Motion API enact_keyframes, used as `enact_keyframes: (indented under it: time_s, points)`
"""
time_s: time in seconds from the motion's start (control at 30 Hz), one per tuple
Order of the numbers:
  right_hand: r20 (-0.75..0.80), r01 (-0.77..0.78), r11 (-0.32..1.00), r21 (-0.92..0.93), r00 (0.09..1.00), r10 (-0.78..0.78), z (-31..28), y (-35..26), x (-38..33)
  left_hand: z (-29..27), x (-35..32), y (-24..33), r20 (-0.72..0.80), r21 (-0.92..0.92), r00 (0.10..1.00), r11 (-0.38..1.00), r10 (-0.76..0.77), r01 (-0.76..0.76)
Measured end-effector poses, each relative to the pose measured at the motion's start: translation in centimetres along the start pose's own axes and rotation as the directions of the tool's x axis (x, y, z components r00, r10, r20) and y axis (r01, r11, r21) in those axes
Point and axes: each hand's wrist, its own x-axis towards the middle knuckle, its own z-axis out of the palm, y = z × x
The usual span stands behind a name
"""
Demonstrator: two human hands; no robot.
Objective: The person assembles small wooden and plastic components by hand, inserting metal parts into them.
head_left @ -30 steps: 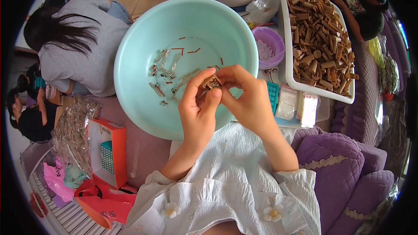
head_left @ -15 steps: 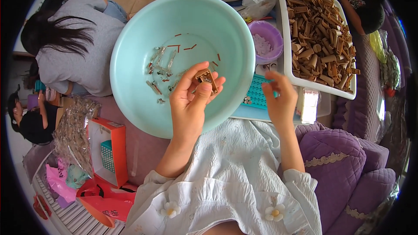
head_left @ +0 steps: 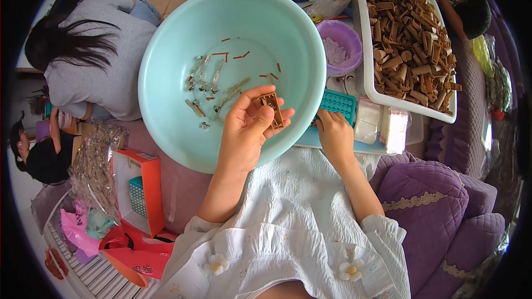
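Observation:
My left hand [head_left: 242,130] is closed around a small brown plastic casing [head_left: 273,112], thumb on its near side. The casing's hollow side is turned up, and small details inside it are too tiny to make out. It is held over the right part of a large pale turquoise basin [head_left: 166,116]. Several clear strips with small parts [head_left: 230,97] and thin reddish-brown sticks [head_left: 220,53] lie in the basin. Right of the basin, my right hand [head_left: 337,139] reaches down at the near left corner of a teal dimpled tray [head_left: 339,104]. Its fingers are drawn together; the fingertips are hidden.
A white crate [head_left: 368,77] heaped with brown casings [head_left: 407,44] stands at the right. Beside it are a purple bowl [head_left: 354,62] with white bits and clear packets [head_left: 367,120]. A person in grey [head_left: 105,61] sits left, above an open orange box [head_left: 155,188].
My right hand has come down and left onto the teal tray from above its right side. My left hand has tilted the casing more upright and shifted it slightly right.

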Motion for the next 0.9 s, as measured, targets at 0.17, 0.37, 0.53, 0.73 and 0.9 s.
enact_keyframes:
  time_s: [0.17, 0.37, 0.53, 0.73, 0.9]
  points:
    - [0.038, 0.049, 0.994, -0.096, 0.998, -0.046, 0.6, 0.1, 0.3, 0.1, 0.1, 0.1, -0.038, -0.022, 0.999, 0.999, 0.023, -0.024]
    - [-0.041, -0.024, 0.993, 0.117, 0.999, 0.029, -0.8, -0.1, 1.2, -0.5, 0.0, 0.1, 0.037, -0.038, 0.999, 0.999, 0.013, -0.012]
    - [-0.304, 0.090, 0.851, 0.517, 0.949, 0.085, -5.4, -4.5, 1.5, -0.7, -0.6, 0.1, 0.141, 0.000, 0.990, 1.000, -0.017, 0.017]
    - [-0.555, 0.562, 0.668, 0.487, 0.790, -0.260, -5.2, -7.1, 2.6, -0.1, -1.1, -0.3, 0.189, -0.011, 0.982, 1.000, -0.003, 0.005]
    - [-0.667, 0.750, 0.580, 0.317, 0.611, -0.426, -3.8, -6.6, 2.6, 0.0, -1.2, -0.4, 0.132, 0.049, 0.990, 0.997, 0.056, -0.062]
